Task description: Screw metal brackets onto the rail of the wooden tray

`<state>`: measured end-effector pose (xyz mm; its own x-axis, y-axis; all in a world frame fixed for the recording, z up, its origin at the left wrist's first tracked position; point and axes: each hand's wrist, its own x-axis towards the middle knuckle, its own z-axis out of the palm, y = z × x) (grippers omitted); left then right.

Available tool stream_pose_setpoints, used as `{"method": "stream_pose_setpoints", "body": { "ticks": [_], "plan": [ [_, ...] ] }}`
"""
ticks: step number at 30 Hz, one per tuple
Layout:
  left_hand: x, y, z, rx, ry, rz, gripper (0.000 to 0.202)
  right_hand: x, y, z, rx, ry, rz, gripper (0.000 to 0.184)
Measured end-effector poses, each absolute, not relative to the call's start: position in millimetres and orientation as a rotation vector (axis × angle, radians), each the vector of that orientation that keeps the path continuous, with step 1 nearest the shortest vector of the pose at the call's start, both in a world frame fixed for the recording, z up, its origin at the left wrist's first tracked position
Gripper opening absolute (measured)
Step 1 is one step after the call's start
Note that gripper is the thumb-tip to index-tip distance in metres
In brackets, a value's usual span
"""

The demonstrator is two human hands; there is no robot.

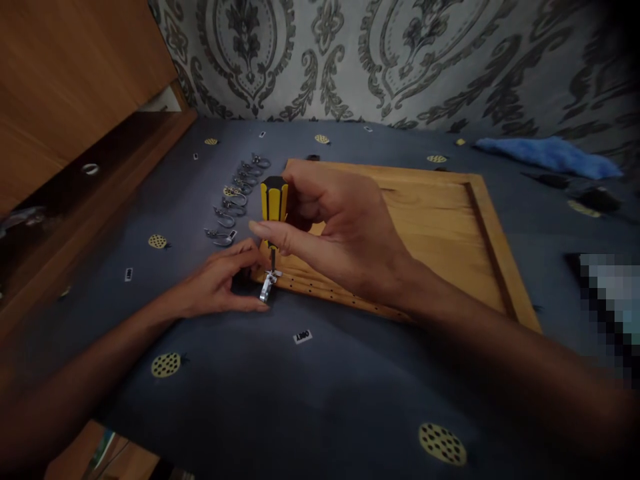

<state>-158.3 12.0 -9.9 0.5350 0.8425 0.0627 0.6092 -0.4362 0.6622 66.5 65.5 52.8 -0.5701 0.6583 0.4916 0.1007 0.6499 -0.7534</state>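
My right hand (pixel 345 230) grips a yellow and black screwdriver (pixel 274 200), held upright with its tip down at the near left corner of a wooden panel (pixel 435 227). A small metal hook (pixel 267 285) sits under the tip at the panel's edge. My left hand (pixel 220 283) rests on the blue cloth with its fingers pinched on that metal hook. A row of small holes runs along the panel's near edge.
Several more metal hooks (pixel 235 200) lie in a line on the dark blue patterned cloth (pixel 320 393) left of the panel. A wooden cabinet (pixel 65 87) stands at the left. A blue fluffy cloth (pixel 550 155) lies at the back right by the patterned wallpaper.
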Motion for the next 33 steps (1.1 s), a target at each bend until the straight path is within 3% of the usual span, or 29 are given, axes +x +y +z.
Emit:
{"method": "stream_pose_setpoints", "body": {
  "ticks": [20,28,33],
  "plan": [
    [-158.0,13.3,-10.8,2.179,1.173,0.537,0.049,63.3,68.6,46.9,-0.445,-2.085,0.806,0.034],
    [-157.4,14.3,-11.1,2.188,1.089,0.581,0.046,69.6,68.7,52.8,-0.4,-2.221,0.932,0.02],
    [-157.9,13.9,-10.6,2.17,1.112,0.553,0.048,69.9,69.3,53.2,-0.449,-2.229,0.907,0.021]
  ]
}}
